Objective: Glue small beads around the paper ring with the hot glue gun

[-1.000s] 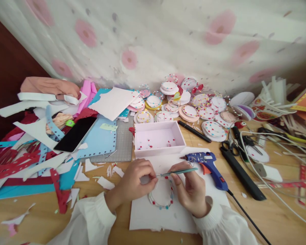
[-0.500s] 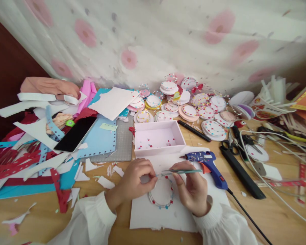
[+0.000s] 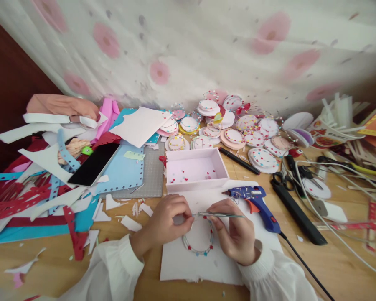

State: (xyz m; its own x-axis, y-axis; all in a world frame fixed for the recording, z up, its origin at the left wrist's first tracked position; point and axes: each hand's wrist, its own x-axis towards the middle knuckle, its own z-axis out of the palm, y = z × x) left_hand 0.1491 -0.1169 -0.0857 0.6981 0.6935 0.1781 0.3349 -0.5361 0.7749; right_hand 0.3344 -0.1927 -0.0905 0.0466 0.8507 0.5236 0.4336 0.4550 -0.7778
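Observation:
A wire ring (image 3: pixel 199 252) dotted with small red and blue stars is held over a white board (image 3: pixel 213 271). My left hand (image 3: pixel 167 219) pinches the ring at its upper left, thumb against the fingers. In my right hand (image 3: pixel 233 230) is a pair of tweezers (image 3: pixel 227 215), their tips pointing left to the top of the ring near my left fingertips. Whether the tips grip anything there is too small to tell. Just beyond both hands stands a pale pink box (image 3: pixel 196 167) with a few tiny red and blue stars inside.
A blue glue gun (image 3: pixel 257 200) lies right of my right hand, its black cord running to the front. Decorated discs (image 3: pixel 233 136) crowd the back. A phone (image 3: pixel 94 165) and paper scraps (image 3: pixel 56 167) cover the left. Scissors (image 3: pixel 283 179) and a white cable (image 3: pixel 301 184) lie right.
The tweezers in my right hand have come slightly lower and look narrower, their arms closer together. My left hand stays at the same spot on the ring.

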